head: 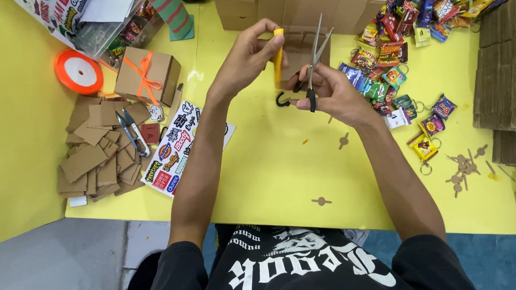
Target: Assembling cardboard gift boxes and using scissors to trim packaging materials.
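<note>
so the yellow stick [278, 56] is held upright over the yellow table [271, 173], pinched near its top between the thumb and fingers of the left hand [245, 58], which are closed tight around it. Can't tell what the stick really is, maybe a strip or a tube, and its lower end hangs free below the grip. Just to the right of that grip, the right hand [331, 92] has its fingers through the black handles of a pair of scissors [314, 61], closed on them, with the blades pointing up and spread apart in a narrow V right beside the stick. Whether a blade touches the stick, I can't tell

Right under the two hands there's a small black hook shape [281, 100] on the table. Behind the grip sits an open cardboard box [298, 10]. Out past the right hand is a heap of colourful keychains [404, 46] shaped like little snack packs, and further right a stack of corrugated cardboard [507, 82]. On the other side, well left of the left hand, there's a small brown gift box with an orange ribbon [146, 75], an orange ribbon spool [78, 71], a pile of cardboard pieces [96, 158] with small snips [131, 132] on top, and a sticker sheet [174, 148] nearer the forearm
</note>
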